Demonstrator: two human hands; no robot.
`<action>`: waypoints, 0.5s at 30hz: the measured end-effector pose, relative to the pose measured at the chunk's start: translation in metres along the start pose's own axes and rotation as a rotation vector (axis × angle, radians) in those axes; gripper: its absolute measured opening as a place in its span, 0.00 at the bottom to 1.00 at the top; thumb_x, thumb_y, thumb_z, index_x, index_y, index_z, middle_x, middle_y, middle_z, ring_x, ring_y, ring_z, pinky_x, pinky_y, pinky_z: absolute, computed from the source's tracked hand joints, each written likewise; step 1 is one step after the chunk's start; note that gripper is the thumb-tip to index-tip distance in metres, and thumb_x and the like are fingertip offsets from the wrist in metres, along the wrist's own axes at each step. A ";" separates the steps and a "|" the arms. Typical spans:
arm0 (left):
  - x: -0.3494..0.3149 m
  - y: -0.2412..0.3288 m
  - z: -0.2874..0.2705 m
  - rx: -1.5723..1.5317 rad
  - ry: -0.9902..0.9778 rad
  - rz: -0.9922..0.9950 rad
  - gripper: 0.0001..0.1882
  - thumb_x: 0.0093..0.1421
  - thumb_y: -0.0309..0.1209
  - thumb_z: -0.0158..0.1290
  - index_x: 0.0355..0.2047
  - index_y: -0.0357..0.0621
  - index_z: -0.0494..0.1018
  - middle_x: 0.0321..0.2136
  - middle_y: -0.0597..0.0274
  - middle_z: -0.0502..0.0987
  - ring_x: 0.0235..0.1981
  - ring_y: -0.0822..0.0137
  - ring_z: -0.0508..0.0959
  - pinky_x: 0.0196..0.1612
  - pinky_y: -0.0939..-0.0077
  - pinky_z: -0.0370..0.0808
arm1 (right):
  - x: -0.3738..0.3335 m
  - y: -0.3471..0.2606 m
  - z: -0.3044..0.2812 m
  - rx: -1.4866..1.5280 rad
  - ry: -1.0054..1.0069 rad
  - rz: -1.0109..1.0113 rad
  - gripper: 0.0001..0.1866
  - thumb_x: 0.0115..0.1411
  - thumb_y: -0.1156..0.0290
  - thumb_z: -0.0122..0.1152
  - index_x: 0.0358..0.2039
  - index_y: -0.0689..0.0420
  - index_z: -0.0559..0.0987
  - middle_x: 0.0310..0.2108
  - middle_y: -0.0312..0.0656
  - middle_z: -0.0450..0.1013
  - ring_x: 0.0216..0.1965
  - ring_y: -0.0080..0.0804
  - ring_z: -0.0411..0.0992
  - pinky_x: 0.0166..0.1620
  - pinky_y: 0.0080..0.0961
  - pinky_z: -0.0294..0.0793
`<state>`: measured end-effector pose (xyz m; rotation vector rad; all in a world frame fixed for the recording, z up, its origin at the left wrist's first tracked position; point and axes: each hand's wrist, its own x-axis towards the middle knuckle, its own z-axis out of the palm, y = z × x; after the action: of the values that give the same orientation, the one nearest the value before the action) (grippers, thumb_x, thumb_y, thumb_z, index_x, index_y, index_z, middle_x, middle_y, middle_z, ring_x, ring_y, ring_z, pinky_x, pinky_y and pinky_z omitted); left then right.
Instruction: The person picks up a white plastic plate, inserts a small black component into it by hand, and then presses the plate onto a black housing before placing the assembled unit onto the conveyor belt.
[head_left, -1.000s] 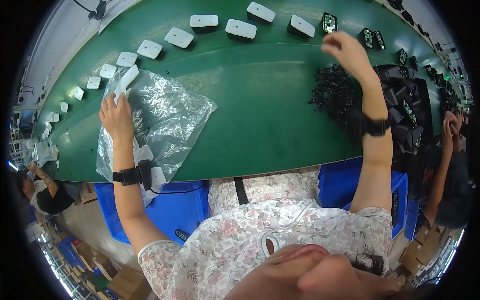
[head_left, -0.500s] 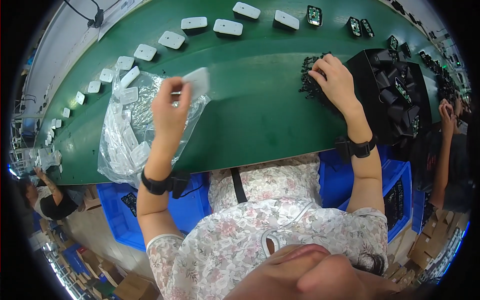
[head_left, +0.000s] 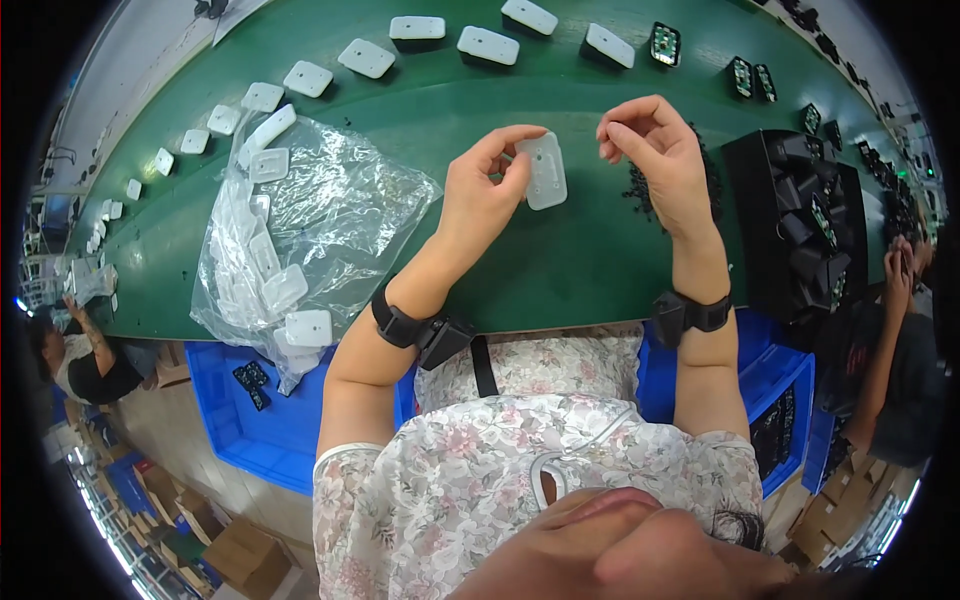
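Between thumb and fingers, my left hand (head_left: 488, 180) grips a translucent white plastic cover (head_left: 545, 172), a rounded rectangle with small holes, held above the green table. To its right my right hand (head_left: 660, 150) is raised with thumb and fingertips pinched; anything between them is too small to make out. Under and beside that hand lies a pile of small black parts (head_left: 640, 190), partly hidden by it. On the left a clear plastic bag (head_left: 370, 180) lies spread out with several more white covers (head_left: 285, 287) in and on it.
A curved row of black cases with white lids (head_left: 488, 45) runs along the table's far side. Open cases with green circuit boards (head_left: 665, 45) continue rightward. At right stands a black box (head_left: 750, 190) full of black cases. Blue bins (head_left: 270, 440) sit below the table edge.
My left hand has moved right with the white cover, away from the bag. My right hand has lifted off the pile of black parts, and the two hands are now closer together.
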<state>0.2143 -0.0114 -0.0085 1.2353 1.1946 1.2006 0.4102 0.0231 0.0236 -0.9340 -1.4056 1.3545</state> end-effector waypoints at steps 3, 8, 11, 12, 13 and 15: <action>0.000 -0.001 -0.001 -0.027 0.013 -0.060 0.11 0.58 0.22 0.51 0.40 0.42 0.76 0.24 0.68 0.74 0.21 0.80 0.70 0.24 0.84 0.69 | -0.005 0.013 0.006 0.049 -0.019 0.082 0.09 0.61 0.76 0.55 0.41 0.63 0.74 0.32 0.38 0.73 0.31 0.22 0.70 0.37 0.18 0.70; -0.002 -0.005 -0.002 0.254 0.075 0.263 0.14 0.54 0.20 0.56 0.41 0.45 0.76 0.26 0.61 0.74 0.21 0.69 0.73 0.24 0.78 0.70 | -0.007 0.015 0.018 -0.006 -0.098 0.051 0.13 0.61 0.76 0.54 0.47 0.63 0.75 0.32 0.38 0.73 0.31 0.21 0.70 0.37 0.17 0.70; -0.005 0.006 0.000 0.415 0.041 0.429 0.15 0.53 0.20 0.56 0.41 0.46 0.76 0.27 0.57 0.73 0.22 0.62 0.74 0.24 0.73 0.71 | -0.013 0.011 0.024 0.047 -0.036 0.152 0.11 0.61 0.78 0.55 0.45 0.63 0.74 0.33 0.38 0.72 0.32 0.21 0.71 0.37 0.17 0.70; -0.006 0.005 0.001 0.416 0.042 0.425 0.15 0.53 0.20 0.56 0.41 0.46 0.76 0.27 0.57 0.73 0.22 0.62 0.74 0.24 0.73 0.71 | -0.014 0.011 0.026 0.060 -0.038 0.156 0.10 0.60 0.79 0.55 0.43 0.64 0.74 0.34 0.38 0.72 0.32 0.21 0.71 0.37 0.17 0.71; -0.008 0.004 0.002 0.449 0.034 0.469 0.14 0.52 0.20 0.56 0.40 0.45 0.75 0.27 0.57 0.72 0.22 0.61 0.74 0.25 0.71 0.72 | -0.015 0.011 0.028 0.072 -0.040 0.160 0.10 0.60 0.79 0.56 0.42 0.64 0.73 0.34 0.38 0.72 0.32 0.22 0.71 0.38 0.17 0.71; -0.008 0.001 0.002 0.483 0.023 0.512 0.13 0.52 0.20 0.56 0.39 0.44 0.75 0.26 0.57 0.72 0.22 0.60 0.74 0.25 0.70 0.72 | -0.018 0.014 0.030 0.059 -0.039 0.149 0.09 0.59 0.80 0.56 0.42 0.64 0.73 0.34 0.38 0.72 0.33 0.22 0.71 0.38 0.17 0.71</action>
<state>0.2165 -0.0198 -0.0073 1.9814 1.2690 1.3291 0.3854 -0.0008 0.0095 -0.9941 -1.3390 1.5239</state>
